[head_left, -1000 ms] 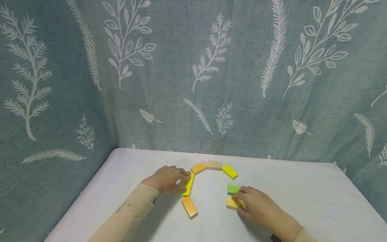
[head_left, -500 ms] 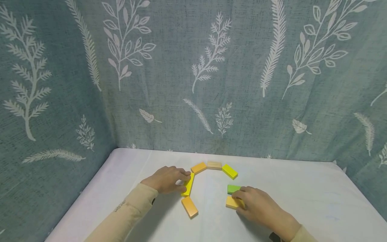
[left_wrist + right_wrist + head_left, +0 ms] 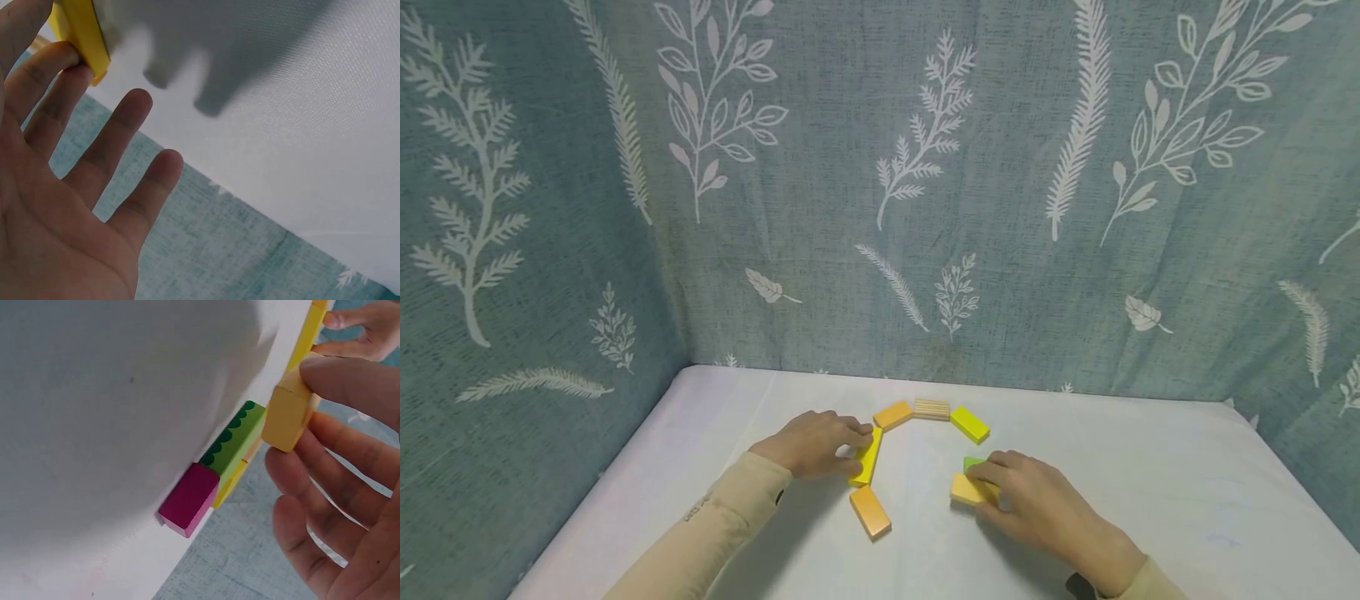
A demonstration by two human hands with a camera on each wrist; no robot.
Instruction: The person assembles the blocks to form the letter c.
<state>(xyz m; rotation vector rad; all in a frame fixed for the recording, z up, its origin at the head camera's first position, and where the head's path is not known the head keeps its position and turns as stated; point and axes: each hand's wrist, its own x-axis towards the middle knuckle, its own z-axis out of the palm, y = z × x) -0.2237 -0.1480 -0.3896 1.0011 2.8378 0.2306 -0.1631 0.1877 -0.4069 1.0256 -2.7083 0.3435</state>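
The left hand (image 3: 812,446) (image 3: 62,200) pinches a long yellow block (image 3: 872,457) (image 3: 84,34) that lies on the white surface. Between its thumb and fingers the right hand (image 3: 1048,510) (image 3: 350,481) holds a light orange block (image 3: 967,489) (image 3: 287,415). This block appears raised and tilted, partly covering a green block (image 3: 971,462) (image 3: 240,439) in the head view. Against the green block's end, the right wrist view shows a magenta block (image 3: 189,497), hidden behind the right hand in the head view.
An orange block (image 3: 871,512) lies just nearer than the long yellow one. Beyond it, another orange block (image 3: 893,416), a striped wooden block (image 3: 932,409) and a bright yellow block (image 3: 971,424) curve round. Leaf-patterned cloth (image 3: 850,317) hangs behind the white tabletop (image 3: 1112,450).
The right hand has shifted slightly forward and left with the light orange block, which now covers more of the green block in the head view. The left hand stays on the long yellow block.
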